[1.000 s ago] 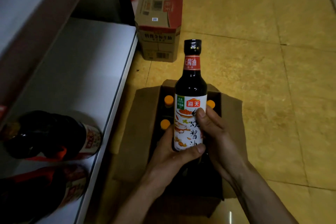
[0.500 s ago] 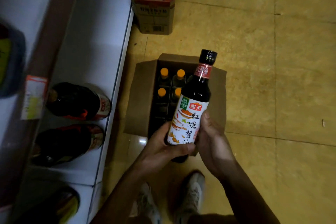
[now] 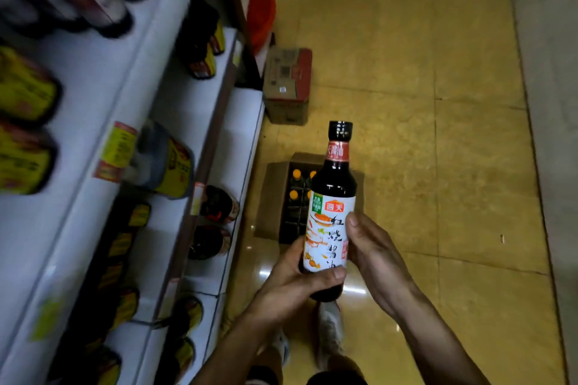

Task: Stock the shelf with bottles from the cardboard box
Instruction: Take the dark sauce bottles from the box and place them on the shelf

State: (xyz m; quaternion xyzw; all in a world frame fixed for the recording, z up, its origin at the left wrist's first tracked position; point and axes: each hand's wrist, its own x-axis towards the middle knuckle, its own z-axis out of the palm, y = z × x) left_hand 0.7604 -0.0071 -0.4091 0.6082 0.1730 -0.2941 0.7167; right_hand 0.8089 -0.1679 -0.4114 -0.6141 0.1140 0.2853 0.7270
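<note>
A dark soy sauce bottle (image 3: pixel 331 206) with a white label and black cap is held upright in front of me, high above the floor. My left hand (image 3: pixel 294 281) wraps its lower part from the left, thumb across the label's bottom. My right hand (image 3: pixel 372 253) presses against its right side. Below, the open cardboard box (image 3: pixel 269 200) sits on the floor with several orange-capped bottles (image 3: pixel 295 173) inside. The white shelves (image 3: pixel 200 141) rise at the left, holding dark bottles (image 3: pixel 219 203) lying with their bases outward.
A closed carton (image 3: pixel 287 84) stands on the yellow tiled floor beyond the open box, next to a red bucket (image 3: pixel 262 9). Upper shelves hold yellow-labelled bottles (image 3: pixel 169 162), blurred. My shoes (image 3: pixel 328 331) are below the bottle. A grey wall runs along the right.
The bottle has risen with both hands as I stood up; the box now lies far below. The view swung up, and more upper shelves have come into sight at the left.
</note>
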